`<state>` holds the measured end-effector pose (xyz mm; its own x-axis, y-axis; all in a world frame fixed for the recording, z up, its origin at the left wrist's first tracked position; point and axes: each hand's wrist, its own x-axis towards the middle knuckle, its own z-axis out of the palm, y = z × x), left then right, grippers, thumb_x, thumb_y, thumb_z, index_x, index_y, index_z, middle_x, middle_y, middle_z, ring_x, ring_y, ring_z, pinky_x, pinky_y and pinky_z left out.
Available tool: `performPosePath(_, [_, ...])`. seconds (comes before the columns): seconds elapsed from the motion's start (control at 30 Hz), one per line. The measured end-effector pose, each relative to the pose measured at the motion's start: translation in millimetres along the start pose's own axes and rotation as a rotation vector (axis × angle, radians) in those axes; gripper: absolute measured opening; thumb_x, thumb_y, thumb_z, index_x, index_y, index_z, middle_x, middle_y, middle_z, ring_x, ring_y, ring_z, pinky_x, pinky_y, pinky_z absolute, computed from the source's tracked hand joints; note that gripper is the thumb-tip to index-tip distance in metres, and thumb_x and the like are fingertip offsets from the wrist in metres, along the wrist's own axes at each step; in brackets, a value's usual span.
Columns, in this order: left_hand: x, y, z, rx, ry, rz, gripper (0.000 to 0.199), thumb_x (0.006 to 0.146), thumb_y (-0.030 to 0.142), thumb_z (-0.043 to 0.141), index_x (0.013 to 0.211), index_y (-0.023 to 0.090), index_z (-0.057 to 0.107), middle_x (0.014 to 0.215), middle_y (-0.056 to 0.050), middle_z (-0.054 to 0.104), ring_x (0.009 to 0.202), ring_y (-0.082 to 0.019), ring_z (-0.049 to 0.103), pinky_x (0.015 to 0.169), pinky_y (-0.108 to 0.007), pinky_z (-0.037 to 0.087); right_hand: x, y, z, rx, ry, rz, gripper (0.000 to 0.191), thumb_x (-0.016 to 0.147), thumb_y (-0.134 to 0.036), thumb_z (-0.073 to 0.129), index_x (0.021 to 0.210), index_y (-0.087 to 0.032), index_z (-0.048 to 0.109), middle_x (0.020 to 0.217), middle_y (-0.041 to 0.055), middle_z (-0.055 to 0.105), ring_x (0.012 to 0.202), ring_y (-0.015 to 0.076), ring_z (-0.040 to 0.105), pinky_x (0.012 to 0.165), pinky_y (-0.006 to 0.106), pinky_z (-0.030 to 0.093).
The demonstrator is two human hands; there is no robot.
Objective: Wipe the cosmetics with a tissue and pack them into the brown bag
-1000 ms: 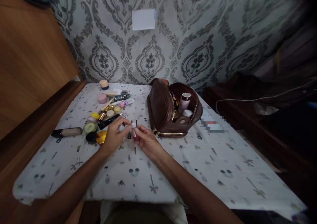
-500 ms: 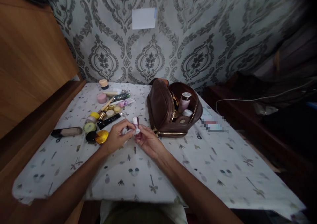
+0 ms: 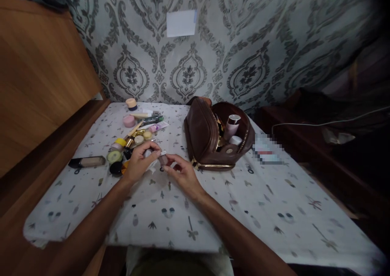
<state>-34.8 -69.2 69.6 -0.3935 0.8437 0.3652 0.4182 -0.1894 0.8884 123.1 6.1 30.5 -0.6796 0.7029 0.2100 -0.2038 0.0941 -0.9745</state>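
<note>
My right hand (image 3: 185, 177) is closed, pinching a small pinkish-brown bottle (image 3: 163, 159) between thumb and fingers. Its exact kind is too blurred to tell. My left hand (image 3: 140, 162) is closed on a crumpled white tissue (image 3: 153, 166), part of which hangs below the fingers. A bit of the tissue touches the top of the bottle. Both hands are just above the table, in front of a brown cosmetic bag (image 3: 202, 131). The bag stands unzipped, with a pink bottle (image 3: 232, 129) and a white-lidded jar (image 3: 235, 140) showing inside.
Left of the hands lie several cosmetics: a pink jar (image 3: 128, 121), a purple-white tube (image 3: 159, 126), a green-lidded jar (image 3: 114, 157), a black round lid (image 3: 116, 168) and a foundation bottle (image 3: 88, 161). A wooden cabinet (image 3: 45, 52) borders the patterned tablecloth (image 3: 170, 227).
The small bottle, upright before, is now tilted and turned in my right hand. My left hand has brought the tissue to its top. The view has shifted slightly left.
</note>
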Motion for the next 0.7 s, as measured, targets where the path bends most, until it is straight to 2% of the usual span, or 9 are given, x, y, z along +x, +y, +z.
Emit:
performPosePath(0.1, [1.6,1.2,-1.3,-0.018,-0.074,-0.049,0.013,0.082,0.031,0.063,0.075,0.020,0.063,0.074,0.002,0.060,0.075,-0.016,0.054,0.074,-0.027,0.044,-0.8,-0.9,-2.6,-0.185,0.008,-0.161,0.026,0.080,-0.027,0.074,0.105,-0.030,0.075,0.087,0.0031,0.066,0.085,0.0214,0.055,0.077,0.033,0.043])
performPosePath(0.2, [1.7,-0.6,2.4,-0.128,-0.085,-0.162,0.016,0.079,0.033,0.065,0.072,0.019,0.061,0.068,0.004,0.056,0.067,-0.013,0.051,0.066,-0.025,0.042,-1.9,2.2,-4.3,-0.255,0.013,-0.233,0.027,0.081,-0.027,0.074,0.108,-0.031,0.074,0.090,0.0048,0.068,0.088,0.0239,0.054,0.086,0.038,0.042])
performPosePath(0.33, [-2.0,-2.9,14.0,-0.418,-0.031,-0.419,0.026,0.072,0.041,0.071,0.074,0.020,0.056,0.063,0.006,0.053,0.050,-0.008,0.043,0.048,-0.021,0.036,-3.6,8.6,-2.9,-0.216,0.055,-0.203,0.026,0.081,-0.028,0.074,0.107,-0.031,0.072,0.095,0.0047,0.068,0.089,0.0235,0.056,0.083,0.037,0.045])
performPosePath(0.4, [-4.5,-3.4,19.0,-0.486,-0.014,-0.467,0.030,0.070,0.043,0.073,0.076,0.021,0.054,0.063,0.006,0.053,0.048,-0.008,0.044,0.046,-0.020,0.035,-3.8,8.7,-0.4,-0.139,0.083,-0.142,0.024,0.079,-0.027,0.075,0.103,-0.028,0.071,0.095,0.0033,0.068,0.088,0.0214,0.058,0.078,0.033,0.046])
performPosePath(0.47, [-6.6,-4.3,21.5,-0.458,-0.023,-0.433,0.029,0.071,0.042,0.073,0.075,0.021,0.054,0.062,0.007,0.053,0.049,-0.008,0.046,0.047,-0.020,0.037,-3.1,6.3,2.3,-0.025,0.094,-0.068,0.026,0.078,-0.026,0.075,0.103,-0.027,0.068,0.093,0.0016,0.068,0.087,0.0193,0.061,0.075,0.030,0.048])
performPosePath(0.6, [-8.7,-8.0,19.4,-0.275,-0.108,-0.306,0.022,0.079,0.040,0.067,0.079,0.020,0.059,0.068,0.004,0.057,0.058,-0.011,0.052,0.054,-0.022,0.042,1.1,0.1,4.8,0.242,0.102,0.051,0.045,0.074,-0.027,0.079,0.115,-0.028,0.059,0.084,-0.0023,0.066,0.077,0.0163,0.063,0.069,0.028,0.053])
performPosePath(0.7, [-7.9,-9.2,16.3,-0.182,-0.129,-0.250,0.020,0.082,0.039,0.065,0.080,0.019,0.061,0.072,0.002,0.059,0.064,-0.013,0.053,0.059,-0.024,0.043,4.3,-0.4,4.2,0.422,0.145,0.140,0.048,0.068,-0.028,0.084,0.111,-0.027,0.061,0.084,-0.0028,0.065,0.074,0.0147,0.064,0.066,0.027,0.055])
